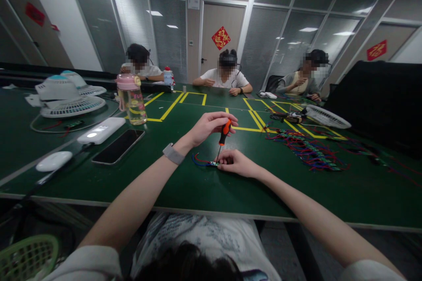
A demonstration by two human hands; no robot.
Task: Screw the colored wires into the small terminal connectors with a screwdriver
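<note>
My left hand [211, 126] is closed round the handle of an orange and black screwdriver [225, 132], held almost upright with its tip down. The tip meets a small green circuit board [212, 163] lying on the green table [184, 184]. Red and blue wires [198, 160] curve out from the board's left end. With its fingertips, my right hand [235, 162] pinches the board's right end, which those fingers partly hide.
Right of my hands lies a pile of wired boards [306, 149]. On the left are a phone [118, 146], a white device [101, 131], a white case [54, 161], a pink-lidded bottle [136, 101] and white fans [70, 96]. Several people sit across the table.
</note>
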